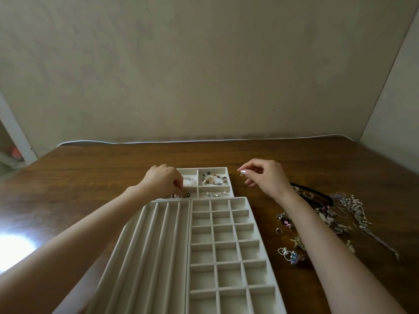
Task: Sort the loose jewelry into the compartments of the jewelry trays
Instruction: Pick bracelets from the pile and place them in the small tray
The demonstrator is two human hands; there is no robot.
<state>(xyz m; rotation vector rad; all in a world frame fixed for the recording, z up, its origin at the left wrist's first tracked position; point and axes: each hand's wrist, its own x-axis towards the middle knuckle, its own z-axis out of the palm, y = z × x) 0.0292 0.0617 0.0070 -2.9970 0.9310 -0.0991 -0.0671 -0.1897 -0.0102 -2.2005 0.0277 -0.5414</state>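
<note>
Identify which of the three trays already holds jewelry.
The small four-compartment tray at the far end; the long-slot tray and grid tray nearer the camera look empty.

Bare forearms (90,234), right hand (266,177) fingers (246,171) with pearly polished nails

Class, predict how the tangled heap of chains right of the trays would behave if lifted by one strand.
The heap of chains looks thin and limp, so it would probably dangle. Strands cross each other, so neighbours would likely drag along. Its fine links suggest little weight.
</note>
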